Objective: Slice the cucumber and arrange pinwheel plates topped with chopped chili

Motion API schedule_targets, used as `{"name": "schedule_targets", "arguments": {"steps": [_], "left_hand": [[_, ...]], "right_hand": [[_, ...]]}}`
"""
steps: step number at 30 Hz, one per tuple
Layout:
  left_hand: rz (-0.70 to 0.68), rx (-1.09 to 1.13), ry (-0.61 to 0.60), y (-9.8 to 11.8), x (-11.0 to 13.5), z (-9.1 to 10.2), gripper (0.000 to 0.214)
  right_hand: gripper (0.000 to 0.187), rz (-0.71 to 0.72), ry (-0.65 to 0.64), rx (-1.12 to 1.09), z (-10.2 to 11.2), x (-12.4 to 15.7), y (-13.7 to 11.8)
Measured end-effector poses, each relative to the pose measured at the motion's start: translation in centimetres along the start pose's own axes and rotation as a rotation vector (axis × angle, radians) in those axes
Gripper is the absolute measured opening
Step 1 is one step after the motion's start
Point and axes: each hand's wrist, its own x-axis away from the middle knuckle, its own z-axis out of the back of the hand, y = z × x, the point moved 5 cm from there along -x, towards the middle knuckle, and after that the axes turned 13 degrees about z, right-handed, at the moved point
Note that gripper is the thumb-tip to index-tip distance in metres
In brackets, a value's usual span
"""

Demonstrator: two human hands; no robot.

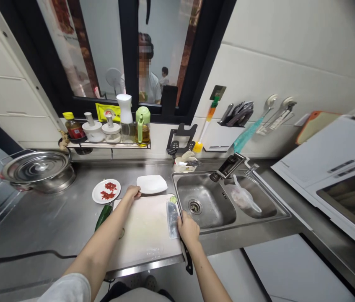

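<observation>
My left hand [132, 193] is closed on the left rim of a white rectangular plate [151, 184], just behind the cutting board. My right hand [189, 229] grips a cleaver [173, 220] at the right side of the white cutting board [144, 228]. Its broad blade lies over the board, and its black handle end sticks out past my palm toward me. Pale green cucumber slices [173, 199] sit by the blade's far end. A dark green cucumber [103, 217] rests left of the board, partly behind my left forearm. A thin green-edged piece [121, 233] lies near that forearm.
A round plate [96, 194] holds chopped red pieces. A lidded steel pot [43, 178] stands far left. To the right, a double sink [207, 220] has a faucet [227, 166] and a plastic bag [244, 199]. Seasoning bottles line a shelf [111, 145] under the window.
</observation>
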Motion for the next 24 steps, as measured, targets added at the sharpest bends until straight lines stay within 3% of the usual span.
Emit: {"name": "schedule_targets", "arguments": {"steps": [3,6,12,15,17,20,24], "left_hand": [[0.074,0.12,-0.124,-0.5,1.3,0.2,0.033],[0.111,0.216,-0.234,-1.5,3.2,0.3,0.008],[0.119,0.313,-0.402,-4.8,7.8,0.2,0.011],[0.093,0.321,-0.443,-7.5,10.1,0.5,0.003],[0.052,0.32,-0.472,-9.5,11.6,0.8,0.009],[-0.103,0.256,-0.493,-12.2,13.3,1.1,0.016],[-0.144,0.178,-0.351,-16.1,13.3,1.7,0.025]], "right_hand": [[0.038,0.002,0.057,-0.088,0.9,-0.2,-0.2],[0.039,-0.001,0.106,-0.22,1.5,-0.6,-0.4],[0.053,0.033,0.252,-0.698,2.9,-1.6,-1.3],[0.062,0.014,0.166,-0.997,2.9,-1.5,-1.8],[0.059,0.026,0.1,-1.081,2.5,-1.0,-1.9],[0.044,0.055,0.017,-1.05,0.9,0.0,-1.9],[0.035,0.08,-0.06,-0.889,-2.0,0.4,-2.1]]}}
